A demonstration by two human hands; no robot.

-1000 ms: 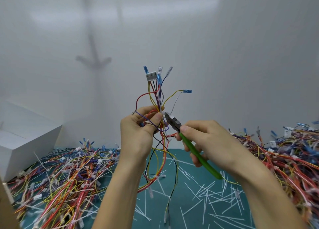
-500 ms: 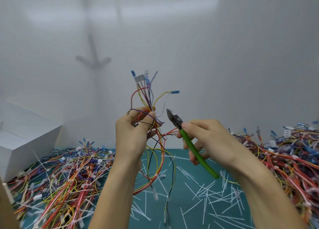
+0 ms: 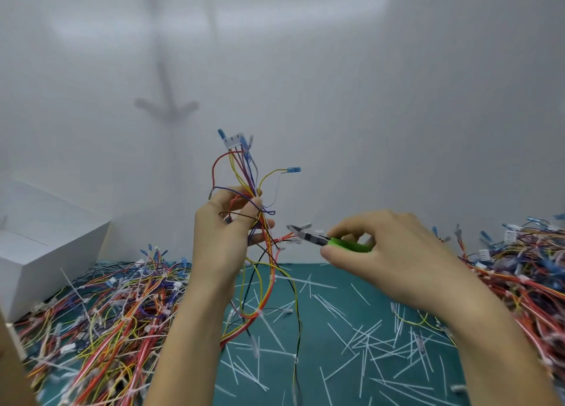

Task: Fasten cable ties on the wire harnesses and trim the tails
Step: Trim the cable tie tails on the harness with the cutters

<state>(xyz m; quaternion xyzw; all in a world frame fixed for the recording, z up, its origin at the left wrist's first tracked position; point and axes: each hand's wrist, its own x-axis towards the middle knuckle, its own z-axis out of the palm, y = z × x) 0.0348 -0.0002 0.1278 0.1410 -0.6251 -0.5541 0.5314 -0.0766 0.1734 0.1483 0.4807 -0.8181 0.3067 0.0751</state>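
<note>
head view: left hand (image 3: 224,237) grips the wire harness (image 3: 260,252) upright above the table (image 3: 336,329); right hand (image 3: 394,256), just beside the harness, grips green-handled cutters (image 3: 324,240) pointing at it.

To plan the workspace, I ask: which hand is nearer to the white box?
Left. The left hand is right of the white box; the right hand, holding the cutters, is farther right.

A white box (image 3: 46,252) stands at far left; teal mat (image 3: 333,275) below, white wall (image 3: 397,100) behind
</note>
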